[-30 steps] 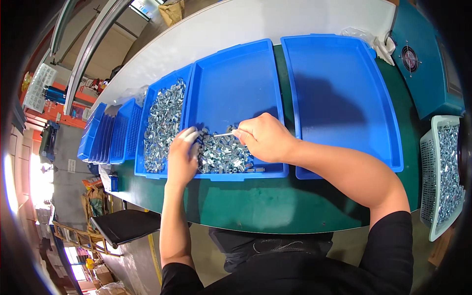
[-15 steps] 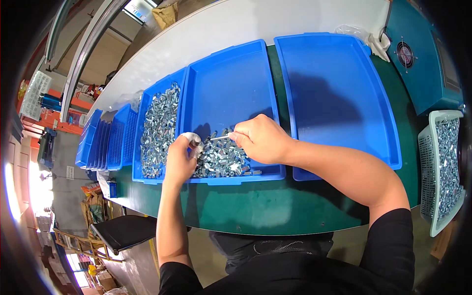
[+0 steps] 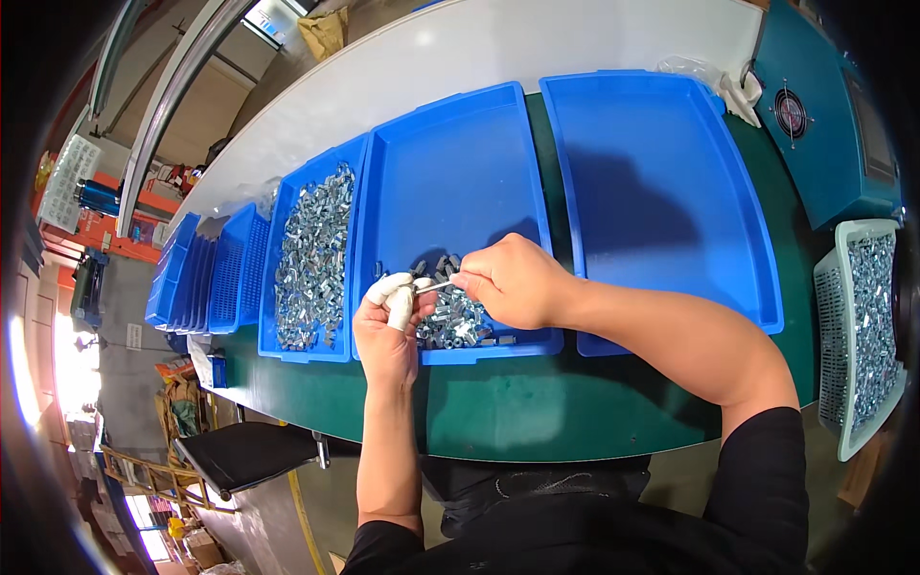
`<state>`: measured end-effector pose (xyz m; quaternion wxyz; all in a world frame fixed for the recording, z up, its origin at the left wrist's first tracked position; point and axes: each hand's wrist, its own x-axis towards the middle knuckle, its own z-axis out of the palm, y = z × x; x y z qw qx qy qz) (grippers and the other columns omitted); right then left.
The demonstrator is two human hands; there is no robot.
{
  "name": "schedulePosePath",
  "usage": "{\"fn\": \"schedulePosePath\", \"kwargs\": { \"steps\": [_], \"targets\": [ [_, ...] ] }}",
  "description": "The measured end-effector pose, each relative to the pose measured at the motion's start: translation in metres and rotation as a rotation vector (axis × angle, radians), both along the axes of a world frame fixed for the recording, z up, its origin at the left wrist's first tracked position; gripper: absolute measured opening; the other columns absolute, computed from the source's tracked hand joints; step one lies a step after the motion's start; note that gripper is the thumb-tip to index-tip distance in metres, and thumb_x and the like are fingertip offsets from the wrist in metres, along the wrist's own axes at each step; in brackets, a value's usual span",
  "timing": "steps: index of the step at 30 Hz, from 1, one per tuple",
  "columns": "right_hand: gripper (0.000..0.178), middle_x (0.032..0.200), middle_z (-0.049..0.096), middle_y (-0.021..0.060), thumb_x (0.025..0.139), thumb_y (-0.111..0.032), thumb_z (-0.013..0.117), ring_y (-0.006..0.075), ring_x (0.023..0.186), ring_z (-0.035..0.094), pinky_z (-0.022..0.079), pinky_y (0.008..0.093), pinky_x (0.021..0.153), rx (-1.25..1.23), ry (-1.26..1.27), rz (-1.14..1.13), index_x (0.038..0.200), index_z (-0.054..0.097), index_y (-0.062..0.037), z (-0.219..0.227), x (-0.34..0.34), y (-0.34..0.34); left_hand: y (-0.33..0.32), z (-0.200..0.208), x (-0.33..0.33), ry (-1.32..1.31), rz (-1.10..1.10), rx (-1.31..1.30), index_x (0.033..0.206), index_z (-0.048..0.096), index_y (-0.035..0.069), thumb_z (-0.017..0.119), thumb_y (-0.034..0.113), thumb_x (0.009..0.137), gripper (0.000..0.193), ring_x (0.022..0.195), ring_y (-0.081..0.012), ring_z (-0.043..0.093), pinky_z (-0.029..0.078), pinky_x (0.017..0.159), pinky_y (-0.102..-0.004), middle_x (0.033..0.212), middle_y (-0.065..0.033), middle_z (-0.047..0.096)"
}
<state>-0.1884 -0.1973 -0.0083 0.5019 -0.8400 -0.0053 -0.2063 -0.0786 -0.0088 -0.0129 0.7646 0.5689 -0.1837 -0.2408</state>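
Observation:
Over the middle blue tray (image 3: 450,134), my right hand (image 3: 517,280) pinches a thin metal rod (image 3: 437,287) that points left toward my other hand. My left hand (image 3: 388,331), with white covers on some fingertips, is turned palm up and closed around the rod's far end. A small dark metal piece seems to sit between its fingers there, mostly hidden. Under both hands, a heap of small shiny metal parts (image 3: 462,321) lies in the near part of the tray. Several of these look like short hexagonal pieces.
Many similar parts fill the left blue tray (image 3: 359,158). Another blue tray (image 3: 623,125) lies to the right. Blue baskets (image 3: 240,264) stand at far left. A pale basket of metal parts (image 3: 843,364) and a teal machine (image 3: 805,57) are at the right. The table (image 3: 537,412) is green.
My left hand has moved right and turned its palm upward, its fingers now closing at the rod's end. My right hand has shifted slightly down and right, still pinching the rod.

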Motion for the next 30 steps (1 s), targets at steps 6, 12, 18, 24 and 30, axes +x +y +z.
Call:
{"fn": "schedulePosePath", "kwargs": {
  "steps": [6,12,18,24,30],
  "targets": [
    [0.029,0.058,0.052,0.0173,0.093,-0.016,0.062,0.0387,0.053,0.05,0.039,0.0458,0.051,-0.058,-0.07,0.01,0.068,0.054,-0.0021,-0.004,0.002,0.001,-0.001,-0.011,0.003,-0.203,-0.053,0.04,0.108,0.066,-0.001,0.065,-0.003,0.091,0.017,0.078,-0.0174,0.07,0.057,0.071,-0.0276,0.09,-0.0124,0.071],
    [0.024,0.059,0.051,0.0125,0.087,-0.013,0.066,0.0362,0.056,0.053,0.04,0.0456,0.05,-0.278,-0.184,-0.021,0.067,0.053,-0.0063,0.005,-0.005,0.005,0.005,-0.008,0.002,-0.169,-0.153,-0.039,0.101,0.063,0.002,0.067,-0.003,0.09,0.012,0.072,-0.0157,0.069,0.057,0.066,-0.0275,0.085,-0.011,0.071],
    [0.025,0.059,0.052,0.0104,0.086,-0.014,0.066,0.0344,0.056,0.054,0.04,0.045,0.049,-0.338,-0.256,-0.037,0.066,0.052,-0.0077,0.0,-0.001,0.008,0.008,-0.005,0.005,-0.112,-0.221,-0.034,0.099,0.062,0.003,0.066,-0.001,0.091,0.01,0.069,-0.0152,0.069,0.056,0.063,-0.0278,0.084,-0.0106,0.072],
    [0.026,0.059,0.051,0.014,0.088,-0.013,0.064,0.0367,0.056,0.053,0.039,0.0459,0.05,-0.137,-0.02,0.024,0.066,0.051,-0.0053,-0.004,-0.004,0.012,0.01,-0.013,-0.007,-0.258,-0.139,0.01,0.101,0.06,0.004,0.065,0.001,0.093,0.01,0.067,-0.0142,0.068,0.054,0.059,-0.025,0.083,-0.0101,0.071],
    [0.031,0.056,0.049,0.0168,0.091,-0.012,0.06,0.0392,0.053,0.049,0.037,0.0463,0.05,-0.17,-0.127,-0.034,0.063,0.05,-0.0032,0.001,-0.004,0.014,0.003,-0.004,-0.01,-0.192,-0.092,0.07,0.1,0.06,0.002,0.065,-0.001,0.093,0.009,0.065,-0.0125,0.066,0.053,0.058,-0.0245,0.08,-0.0089,0.07]
  ]
}}
